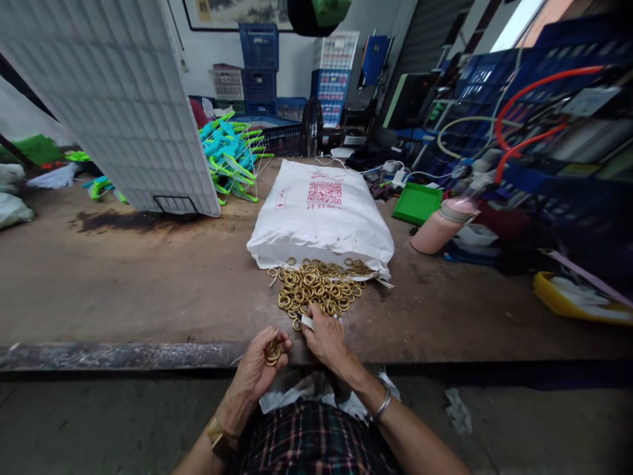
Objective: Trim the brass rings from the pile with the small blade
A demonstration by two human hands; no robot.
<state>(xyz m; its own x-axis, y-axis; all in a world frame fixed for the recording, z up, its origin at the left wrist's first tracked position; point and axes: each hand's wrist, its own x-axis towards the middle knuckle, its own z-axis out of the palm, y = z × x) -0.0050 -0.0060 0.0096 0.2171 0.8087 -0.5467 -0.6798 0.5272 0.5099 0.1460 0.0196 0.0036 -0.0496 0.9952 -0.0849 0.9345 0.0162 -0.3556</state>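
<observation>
Several brass-coloured rings lie cupped in my left hand (pixel 262 359), its fingers curled around them at the table's front edge. My right hand (pixel 324 335) reaches the near side of the ring pile (pixel 316 287), with a small white item with a dark end (pixel 306 321) between thumb and fingers. The pile spills from the near end of a white woven sack (pixel 326 211) with red print, lying flat on the table. Part of the right hand's fingertips is hidden by the hand itself.
A large white ribbed panel (pixel 123 105) stands at the left on the brown table (pixel 148 284). Behind it are green and blue plastic pieces (pixel 232 158). To the right are a green tray (pixel 418 203), a pink bottle (pixel 440 227) and a yellow container (pixel 568 303).
</observation>
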